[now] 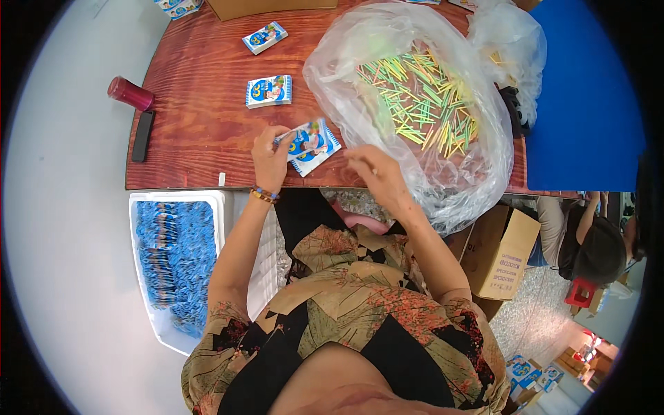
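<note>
At the table's near edge my left hand [272,158] is closed on a small blue-and-white printed packet [315,146], which lies tilted just above the wood. A second packet seems to overlap it, though the edges blur together. My right hand [379,176] hovers just right of the packet with fingers bent; blur hides whether anything is between them. Beyond my left hand sits a stack of similar packets [268,91], with another small stack [265,38] farther back. To the right, an open clear plastic bag [332,76] holds many thin yellow and green sticks [422,97].
Below the table at left stands a white bin [220,207] full of blue packets [176,252]. A dark red cylinder [130,93] and a black bar [142,137] lie at the table's left edge. A cardboard box [508,256] stands on the floor at right, near another person [598,249].
</note>
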### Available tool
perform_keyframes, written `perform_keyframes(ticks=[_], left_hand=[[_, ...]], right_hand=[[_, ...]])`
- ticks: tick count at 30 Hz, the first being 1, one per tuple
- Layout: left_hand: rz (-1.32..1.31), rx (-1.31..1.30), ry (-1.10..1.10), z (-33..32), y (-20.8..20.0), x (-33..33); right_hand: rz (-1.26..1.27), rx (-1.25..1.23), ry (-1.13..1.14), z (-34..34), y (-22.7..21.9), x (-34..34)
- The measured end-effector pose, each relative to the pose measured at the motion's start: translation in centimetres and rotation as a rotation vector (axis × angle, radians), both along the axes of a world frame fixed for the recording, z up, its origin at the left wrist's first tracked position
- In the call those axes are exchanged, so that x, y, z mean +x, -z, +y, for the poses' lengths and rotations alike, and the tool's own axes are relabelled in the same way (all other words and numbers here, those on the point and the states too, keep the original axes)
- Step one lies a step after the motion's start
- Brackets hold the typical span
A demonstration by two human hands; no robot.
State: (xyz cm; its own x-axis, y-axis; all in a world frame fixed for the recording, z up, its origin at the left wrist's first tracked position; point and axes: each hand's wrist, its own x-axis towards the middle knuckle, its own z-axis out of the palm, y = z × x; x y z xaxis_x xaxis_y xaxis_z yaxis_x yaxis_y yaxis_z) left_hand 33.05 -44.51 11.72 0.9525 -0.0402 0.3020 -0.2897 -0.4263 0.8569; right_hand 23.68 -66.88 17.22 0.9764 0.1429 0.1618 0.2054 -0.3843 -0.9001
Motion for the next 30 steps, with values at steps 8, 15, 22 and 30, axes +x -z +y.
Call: perform_keyframes(ticks=[8, 15, 22, 30], left_hand=[[0.269, -0.443, 0.197, -5.5, -6.9, -3.4], [0.39, -0.648, 0.134, -7.4, -4.4, -5.0], [0.462, -0.836, 0.039, -10.1, -4.5, -5.9], [0.517, -0.875, 0.037, -10.1, -3.9, -5.5]], right_hand=[[0.349, 0.434, -0.053, -2.1, 0.9, 3.8], [0.239, 0.613, -0.022, -3.6, 1.9, 3.2], [0.323, 0.631, 0.018, -5.3, 1.5, 2.8], [0.263, 0.468, 0.073, -5.9, -0.4, 2.2]])
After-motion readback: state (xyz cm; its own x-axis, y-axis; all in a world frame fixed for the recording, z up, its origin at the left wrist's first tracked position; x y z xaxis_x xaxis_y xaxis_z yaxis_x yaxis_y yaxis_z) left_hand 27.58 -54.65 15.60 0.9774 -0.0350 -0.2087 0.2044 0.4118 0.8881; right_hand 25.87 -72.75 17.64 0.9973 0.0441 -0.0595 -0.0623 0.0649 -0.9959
